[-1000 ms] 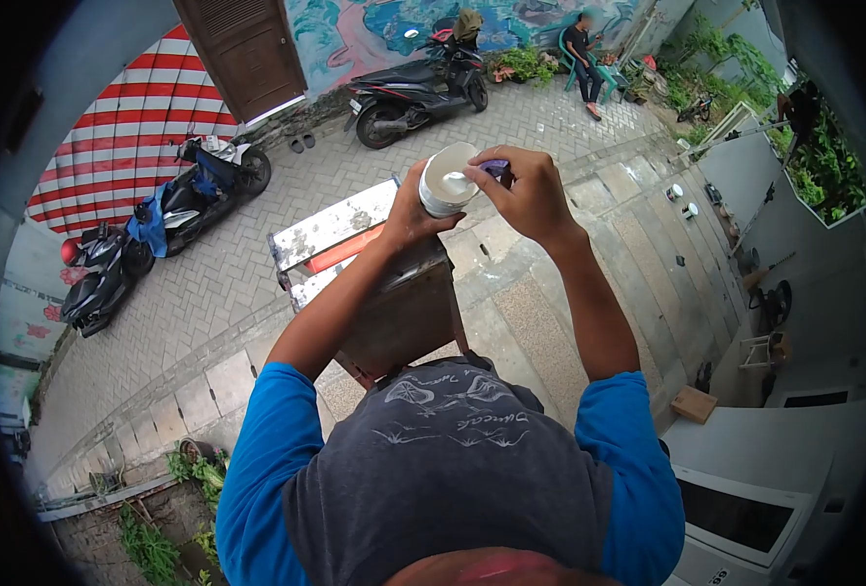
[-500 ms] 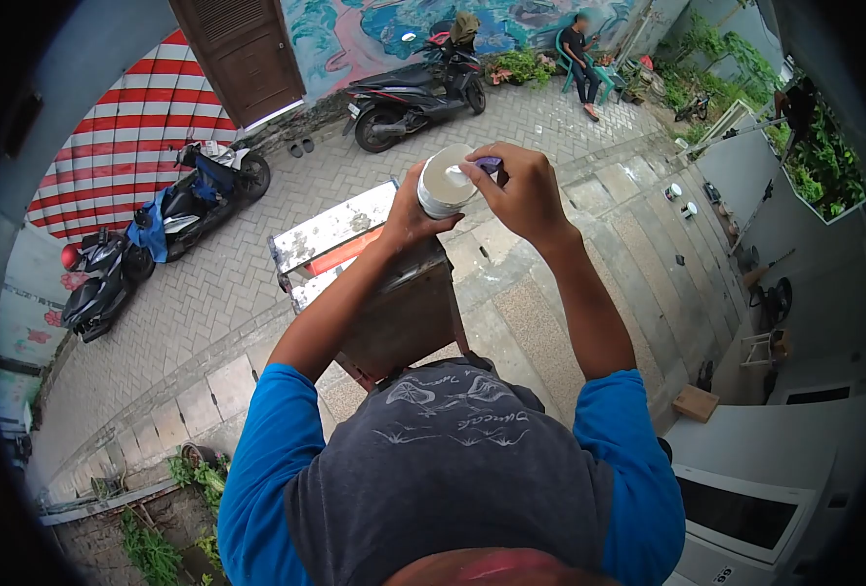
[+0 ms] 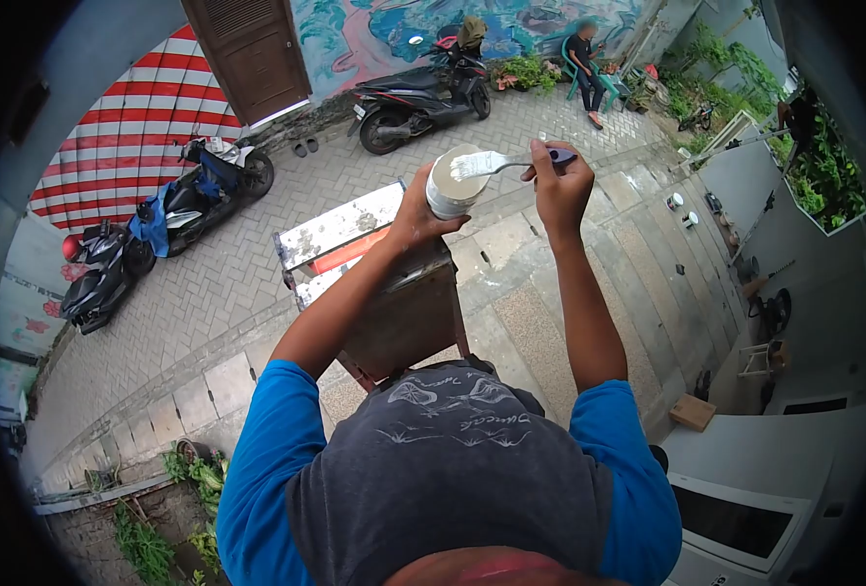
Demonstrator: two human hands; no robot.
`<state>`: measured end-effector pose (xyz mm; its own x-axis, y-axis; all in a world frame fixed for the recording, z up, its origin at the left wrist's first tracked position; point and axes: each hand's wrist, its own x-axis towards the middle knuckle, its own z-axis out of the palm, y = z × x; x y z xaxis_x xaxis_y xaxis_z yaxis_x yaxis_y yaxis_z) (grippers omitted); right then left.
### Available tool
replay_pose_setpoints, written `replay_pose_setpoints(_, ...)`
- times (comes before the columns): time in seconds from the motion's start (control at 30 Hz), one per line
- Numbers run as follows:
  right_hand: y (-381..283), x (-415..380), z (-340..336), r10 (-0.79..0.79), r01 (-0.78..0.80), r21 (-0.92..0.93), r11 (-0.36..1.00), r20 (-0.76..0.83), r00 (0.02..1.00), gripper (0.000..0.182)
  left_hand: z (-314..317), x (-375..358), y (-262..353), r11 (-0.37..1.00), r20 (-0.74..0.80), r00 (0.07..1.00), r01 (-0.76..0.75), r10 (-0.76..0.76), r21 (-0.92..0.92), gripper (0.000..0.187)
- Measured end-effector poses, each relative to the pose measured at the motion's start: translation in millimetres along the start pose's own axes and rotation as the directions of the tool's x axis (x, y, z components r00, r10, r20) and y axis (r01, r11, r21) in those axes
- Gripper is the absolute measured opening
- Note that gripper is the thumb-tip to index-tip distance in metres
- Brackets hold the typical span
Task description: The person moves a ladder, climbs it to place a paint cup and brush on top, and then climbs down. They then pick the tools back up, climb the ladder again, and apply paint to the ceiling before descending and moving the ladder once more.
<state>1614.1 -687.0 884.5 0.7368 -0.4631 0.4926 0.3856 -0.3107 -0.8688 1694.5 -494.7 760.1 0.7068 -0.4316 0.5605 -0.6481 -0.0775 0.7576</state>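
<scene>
My left hand is wrapped round a small white paint tub, held up in front of my chest. Pale, whitish paint shows inside it. My right hand grips a paintbrush by its dark purple handle, fingers closed on it. The brush lies nearly level, its white-coated bristles over the tub's mouth. Below the tub stands a worn, paint-spattered cart with a white top and an orange-red inner part.
Motorbikes are parked by the mural wall and at the left. A person sits on a green chair at the back. Two small white tubs stand on the paving at right. Potted plants are at lower left.
My right hand has moved right and slightly down, drawing the brush up out of the tub, so its bristles and metal band now show. The left hand still holds the tub.
</scene>
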Motion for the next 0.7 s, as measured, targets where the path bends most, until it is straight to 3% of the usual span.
replay_pose_setpoints(0.1,-3.9,1.5,-1.2,0.020,-0.018,0.064,0.998,-0.018,1.000,0.023,0.1,-0.7,1.0,1.000,-0.002,1.000,0.005,-0.005,-0.017,0.098)
replay_pose_setpoints(0.17,-10.2,1.7,0.7,-0.117,0.112,0.037,0.993,0.186,0.976,0.021,0.7,0.2,5.3,0.997,-0.005,1.000,0.030,-0.031,-0.076,0.094)
replay_pose_setpoints(0.2,-15.8,2.8,0.1,-0.128,0.172,-0.099,0.980,0.347,0.929,0.019,1.3,0.5,6.3,0.997,-0.001,1.000,0.028,-0.028,-0.077,0.094)
replay_pose_setpoints(0.27,-28.5,-1.0,7.2,-0.381,0.499,-0.257,0.828,0.396,0.835,0.018,1.2,0.4,8.0,0.995,-0.020,1.000,0.013,-0.015,-0.099,0.094)
replay_pose_setpoints(0.4,-36.3,-4.2,11.0,-0.306,0.466,-0.228,0.855,0.505,0.807,0.017,0.0,0.1,6.4,0.998,-0.032,0.999,-0.008,0.006,-0.063,0.095)
replay_pose_setpoints(0.47,-31.0,-5.0,12.5,-0.381,0.520,-0.230,0.823,0.455,0.805,0.019,-0.3,-0.4,5.7,0.997,-0.019,1.000,0.012,-0.013,-0.079,0.096)
replay_pose_setpoints(0.53,-14.2,-1.0,9.9,-0.184,0.225,-0.163,0.961,0.236,0.954,0.021,-0.1,-0.3,4.8,0.997,-0.027,1.000,0.008,-0.010,-0.075,0.097)
replay_pose_setpoints(0.67,2.3,6.8,2.0,0.005,-0.005,0.066,0.998,0.010,1.000,0.022,0.7,-0.3,-3.7,0.997,-0.042,0.998,0.052,-0.055,-0.064,0.097)
replay_pose_setpoints(0.7,6.0,8.6,1.7,0.002,-0.002,0.065,0.998,0.010,1.000,0.022,0.5,0.4,-3.4,0.997,-0.043,0.998,0.049,-0.052,-0.065,0.097)
